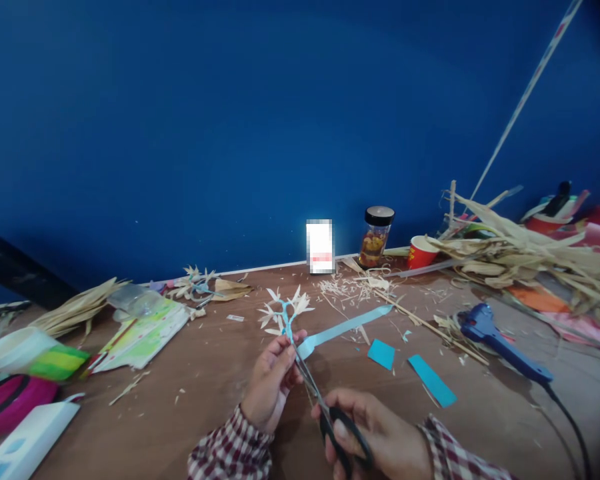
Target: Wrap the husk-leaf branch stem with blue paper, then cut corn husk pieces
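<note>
**Sprig at the blades: little room between stem, tape and fingers**

The sprig (284,312) is held just over the near middle of the surface (200,393). Its husk petals point far, and its blue-wrapped stem is pinched in my left hand (273,383), whose grip is clenched on the stem. A loose tail of tape (347,325) runs right and far from that pinch, and its end lies on the surface. My right hand (380,440) has its grip closed through the handles of the scissors (313,387). The blades reach up to the stem right beside the left fingertips, but I cannot tell how far apart the blades stand.

The main risk I see is the closeness. With the tips meeting the stem at the pinch, a cut set slightly off could nick a finger or bite through the stem rather than the tape.

The tail hangs slack, so it could fold between the blades and tear raggedly instead of shearing. If the left grip eases as the blades press, the wrap could unwind or the dry petals could snap.

To the right, the glue gun (500,343) lies with its cord trailing near my right sleeve, and I judge an elbow swing could snag it.
</note>
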The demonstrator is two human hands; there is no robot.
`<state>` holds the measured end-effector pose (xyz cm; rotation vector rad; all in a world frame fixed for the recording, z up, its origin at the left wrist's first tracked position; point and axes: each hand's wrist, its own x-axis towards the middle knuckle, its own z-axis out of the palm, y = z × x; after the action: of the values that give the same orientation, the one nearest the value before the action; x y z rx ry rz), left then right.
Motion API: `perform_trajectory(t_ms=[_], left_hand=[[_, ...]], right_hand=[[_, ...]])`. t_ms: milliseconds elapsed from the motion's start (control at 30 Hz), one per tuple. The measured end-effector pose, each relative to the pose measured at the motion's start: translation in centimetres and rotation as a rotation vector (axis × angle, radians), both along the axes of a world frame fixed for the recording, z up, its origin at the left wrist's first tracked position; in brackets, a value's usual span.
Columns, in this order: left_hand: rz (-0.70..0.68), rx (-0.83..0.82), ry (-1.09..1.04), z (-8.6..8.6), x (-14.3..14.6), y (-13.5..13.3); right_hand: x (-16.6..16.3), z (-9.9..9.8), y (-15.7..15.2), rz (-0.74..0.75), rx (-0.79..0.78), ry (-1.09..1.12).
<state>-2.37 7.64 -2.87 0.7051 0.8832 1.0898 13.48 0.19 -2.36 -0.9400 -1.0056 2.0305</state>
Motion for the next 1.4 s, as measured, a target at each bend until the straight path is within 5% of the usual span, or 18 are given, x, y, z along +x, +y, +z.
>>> perform_trajectory(t_ms=[300, 1400], left_hand=[[0.014, -0.013, 0.024, -0.6, 0.0, 0.2], [0.005, -0.023, -0.034, -0.7, 0.4, 0.0]], right_hand=[[0.1, 0.1, 0.7, -0.022, -0.033, -0.045], [1.3, -0.6, 1.3, -0.034, -0.264, 0.391]])
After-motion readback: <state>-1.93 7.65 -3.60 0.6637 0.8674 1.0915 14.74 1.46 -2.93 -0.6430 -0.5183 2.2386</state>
